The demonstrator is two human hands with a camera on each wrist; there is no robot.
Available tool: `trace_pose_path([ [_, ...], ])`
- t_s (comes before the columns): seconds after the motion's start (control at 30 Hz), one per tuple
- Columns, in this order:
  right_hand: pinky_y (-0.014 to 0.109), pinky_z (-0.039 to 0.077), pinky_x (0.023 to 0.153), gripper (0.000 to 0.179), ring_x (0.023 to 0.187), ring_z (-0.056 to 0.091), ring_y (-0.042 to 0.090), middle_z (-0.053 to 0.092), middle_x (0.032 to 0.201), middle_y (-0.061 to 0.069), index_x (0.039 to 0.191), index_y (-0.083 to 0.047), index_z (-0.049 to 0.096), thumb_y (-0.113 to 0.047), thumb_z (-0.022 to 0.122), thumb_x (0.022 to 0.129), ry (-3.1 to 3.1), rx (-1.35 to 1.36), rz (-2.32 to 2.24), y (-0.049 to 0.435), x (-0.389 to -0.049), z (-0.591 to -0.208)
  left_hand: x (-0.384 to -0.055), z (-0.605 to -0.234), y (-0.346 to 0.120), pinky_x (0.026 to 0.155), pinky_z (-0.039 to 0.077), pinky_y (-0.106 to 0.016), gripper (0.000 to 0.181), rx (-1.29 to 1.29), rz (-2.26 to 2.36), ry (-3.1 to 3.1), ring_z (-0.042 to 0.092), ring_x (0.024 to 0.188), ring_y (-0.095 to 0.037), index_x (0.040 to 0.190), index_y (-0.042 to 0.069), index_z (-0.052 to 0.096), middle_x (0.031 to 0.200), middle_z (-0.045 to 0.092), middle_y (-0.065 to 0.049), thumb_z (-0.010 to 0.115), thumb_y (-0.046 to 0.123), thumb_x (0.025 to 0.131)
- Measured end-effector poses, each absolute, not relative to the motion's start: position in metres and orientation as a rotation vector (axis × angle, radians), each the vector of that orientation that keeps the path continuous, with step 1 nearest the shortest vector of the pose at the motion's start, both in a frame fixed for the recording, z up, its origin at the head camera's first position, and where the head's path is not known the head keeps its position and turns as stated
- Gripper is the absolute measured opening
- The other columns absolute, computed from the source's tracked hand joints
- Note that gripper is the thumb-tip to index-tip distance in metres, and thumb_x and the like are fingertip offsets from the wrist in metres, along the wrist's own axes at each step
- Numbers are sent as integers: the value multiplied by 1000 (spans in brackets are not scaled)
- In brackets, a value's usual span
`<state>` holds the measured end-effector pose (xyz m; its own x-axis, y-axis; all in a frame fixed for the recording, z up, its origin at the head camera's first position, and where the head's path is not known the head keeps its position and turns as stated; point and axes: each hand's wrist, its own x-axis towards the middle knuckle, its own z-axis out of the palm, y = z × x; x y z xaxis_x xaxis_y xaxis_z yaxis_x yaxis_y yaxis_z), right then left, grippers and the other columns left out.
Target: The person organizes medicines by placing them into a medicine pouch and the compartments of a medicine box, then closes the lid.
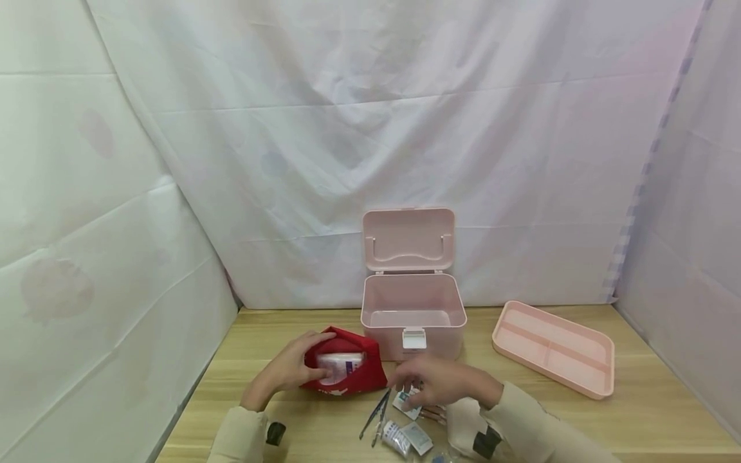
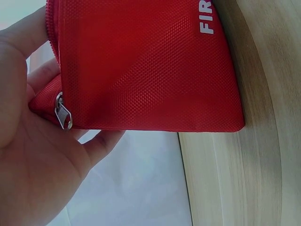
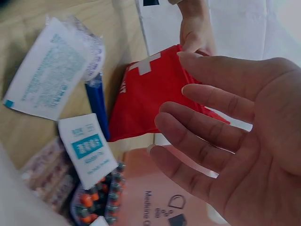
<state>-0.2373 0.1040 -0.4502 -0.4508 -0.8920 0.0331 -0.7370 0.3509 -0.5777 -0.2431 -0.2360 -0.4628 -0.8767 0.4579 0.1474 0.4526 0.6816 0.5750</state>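
Observation:
My left hand [image 1: 289, 365] grips a red zippered first-aid pouch [image 1: 372, 376] by its left side, thumb at the mouth. The pouch gapes, and white plastic-wrapped packs [image 1: 341, 365] show inside. In the left wrist view the metal zipper pull [image 2: 62, 113] lies by my palm. My right hand [image 1: 440, 381] is just right of the pouch, above small supplies, its fingers slightly bent and holding nothing. Near it are a small white-and-teal packet [image 3: 88, 149], blue tweezers [image 3: 97, 106], a larger white packet [image 3: 49, 70] and a blister pack of capsules [image 3: 89, 207].
Behind the hands stands a pink medicine box [image 1: 431, 341], lid raised. A pink divided tray [image 1: 550, 350] lies on the table to the right. A plastic-wrapped white roll [image 1: 395, 437] and a pale pouch-like item [image 1: 463, 424] lie near the front. White cloth [image 1: 324, 161] hangs behind.

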Motion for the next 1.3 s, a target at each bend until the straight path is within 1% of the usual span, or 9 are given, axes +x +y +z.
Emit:
trace_pose_path([
  [0.07,23,54,80,35,91,62,2,68,102,-1,122,-12,67,-20,74,89,2306,-1435,-790,105,-235,-454,-243,-463,-236,96,50,-53,67,776,980,2872,56,115,-27,140,15,54,128,59,-8,84,20,79],
  [0.17,23,54,77,37,88,61,1,68,99,-2,124,-9,65,-21,74,89,2300,-1394,-778,103,-231,-460,-243,-463,-236,95,50,-52,67,780,978,2875,56,115,-27,140,15,55,128,60,-7,84,20,79],
  [0.3,22,53,77,40,90,60,1,68,100,-3,126,-10,63,-24,73,90,2298,-1358,-738,99,-225,-465,-243,-464,-236,95,50,-52,67,788,975,2881,56,115,-26,140,15,55,127,60,-7,84,21,80],
  [0.43,20,52,78,38,92,61,2,68,102,-1,124,-11,62,-26,73,91,2280,-1422,-730,96,-220,-473,-242,-464,-236,96,50,-53,67,790,973,2888,56,115,-26,139,15,55,127,60,-7,84,21,80],
  [0.57,15,48,75,39,88,59,3,65,100,-1,124,-12,61,-29,73,90,2302,-1502,-698,94,-217,-481,-242,-465,-236,97,49,-53,67,791,977,2890,56,115,-26,139,14,55,126,60,-8,84,21,80],
  [0.67,15,48,78,44,92,58,3,64,103,-2,126,-11,60,-32,72,90,2335,-1505,-653,92,-216,-484,-241,-465,-236,96,50,-53,66,787,979,2895,56,114,-26,140,15,55,126,60,-8,83,20,80],
  [0.83,22,49,88,54,100,55,2,63,112,-6,134,-12,57,-39,72,89,2354,-1398,-606,90,-213,-485,-241,-465,-236,96,50,-52,66,775,962,2913,57,115,-26,140,17,55,128,60,-7,83,22,80],
  [1.0,25,49,88,58,99,53,1,61,110,-9,137,-14,54,-38,74,88,2341,-1342,-625,88,-210,-490,-241,-464,-236,97,49,-53,66,770,971,2894,56,116,-27,140,16,55,128,59,-7,83,21,80],
  [1.3,20,48,82,59,93,49,-1,57,101,-12,136,-11,55,-38,75,88,2355,-1338,-622,87,-210,-499,-242,-463,-235,96,50,-54,66,759,971,2892,56,116,-28,140,16,55,128,59,-9,83,20,80],
])
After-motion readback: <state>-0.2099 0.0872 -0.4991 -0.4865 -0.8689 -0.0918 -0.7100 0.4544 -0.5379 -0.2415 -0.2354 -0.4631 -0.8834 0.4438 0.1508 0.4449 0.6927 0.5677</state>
